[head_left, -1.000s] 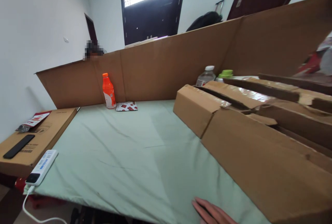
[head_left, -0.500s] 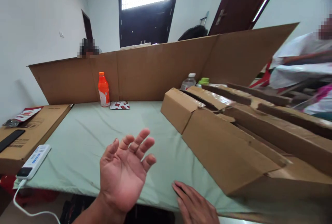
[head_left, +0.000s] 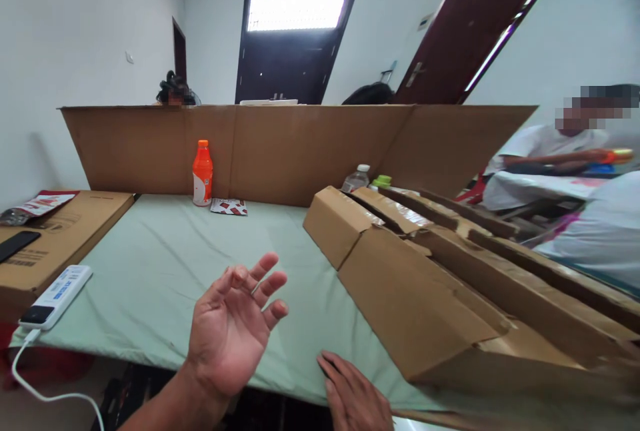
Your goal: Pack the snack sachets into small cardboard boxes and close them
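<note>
My left hand (head_left: 233,331) is held palm up above the pale green cloth (head_left: 165,258). Its thumb and index finger come together at the tips, while the other fingers are spread and slightly curled, and nothing is in the palm. Resting on the cloth at the table's near edge, my right hand (head_left: 355,391) lies back up, fingers stretched out and close together, holding nothing visible. To its right stands a long open cardboard box (head_left: 400,298) with divided compartments, whose contents are hidden from here.
An orange bottle (head_left: 203,174) and a small printed packet (head_left: 229,207) stand by a cardboard screen (head_left: 300,144). A clear bottle (head_left: 356,179) is behind the box. At left are a power strip (head_left: 57,298), a flat carton (head_left: 95,221) and a phone (head_left: 17,244). People sit beyond.
The view has tilted and shifted slightly. My left thumb and index finger have drawn together. My right hand stays on the table edge.
</note>
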The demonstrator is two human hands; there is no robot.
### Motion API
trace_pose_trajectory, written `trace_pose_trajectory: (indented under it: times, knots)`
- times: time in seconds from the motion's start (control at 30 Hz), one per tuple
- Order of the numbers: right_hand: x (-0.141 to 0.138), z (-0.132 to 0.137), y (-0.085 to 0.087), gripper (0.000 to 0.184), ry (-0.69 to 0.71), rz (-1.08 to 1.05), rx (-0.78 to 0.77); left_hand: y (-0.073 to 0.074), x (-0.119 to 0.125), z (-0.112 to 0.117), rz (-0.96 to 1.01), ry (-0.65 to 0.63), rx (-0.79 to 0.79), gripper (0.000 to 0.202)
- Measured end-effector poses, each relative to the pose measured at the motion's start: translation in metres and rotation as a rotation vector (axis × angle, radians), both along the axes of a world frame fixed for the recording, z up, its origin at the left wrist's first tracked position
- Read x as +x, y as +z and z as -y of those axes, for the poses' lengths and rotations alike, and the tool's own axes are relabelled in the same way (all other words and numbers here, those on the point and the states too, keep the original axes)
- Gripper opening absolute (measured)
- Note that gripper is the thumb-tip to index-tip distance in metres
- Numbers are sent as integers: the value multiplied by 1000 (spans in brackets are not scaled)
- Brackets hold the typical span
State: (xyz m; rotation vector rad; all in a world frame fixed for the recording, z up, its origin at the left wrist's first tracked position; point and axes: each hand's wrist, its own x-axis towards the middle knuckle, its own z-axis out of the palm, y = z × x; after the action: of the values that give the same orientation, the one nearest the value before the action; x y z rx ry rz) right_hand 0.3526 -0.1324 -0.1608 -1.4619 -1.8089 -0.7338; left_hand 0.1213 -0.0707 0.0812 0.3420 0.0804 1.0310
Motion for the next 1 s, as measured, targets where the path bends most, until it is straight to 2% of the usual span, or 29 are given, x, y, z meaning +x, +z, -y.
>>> trace_pose_trajectory:
  times: [0.13, 0.3, 0.43, 0.57, 0.7, 0.87, 1.0]
  knots:
    - [-1, 2, 4, 31, -5, 24, -17, -1, -1, 0, 2, 14, 17, 12]
    - [-8, 2, 9, 30, -8, -85, -10, -1, 2, 3, -41, 26, 30, 19]
    - [-15, 2, 17, 30, -37, -146, -39, -2, 6, 4, -166, 11, 96, 18]
    - [-17, -2, 24, 34, -56, -221, -104, -7, 11, -2, -254, -32, 163, 17]
    - [-17, -4, 24, 34, -79, -227, -104, -15, 15, -5, -267, -59, 196, 17]
    - [-18, -4, 26, 33, -65, -237, -107, -16, 19, -7, -283, -82, 215, 17]
    - [-13, 4, 35, 29, -13, -293, -164, -15, 16, -11, -337, -80, 175, 18]
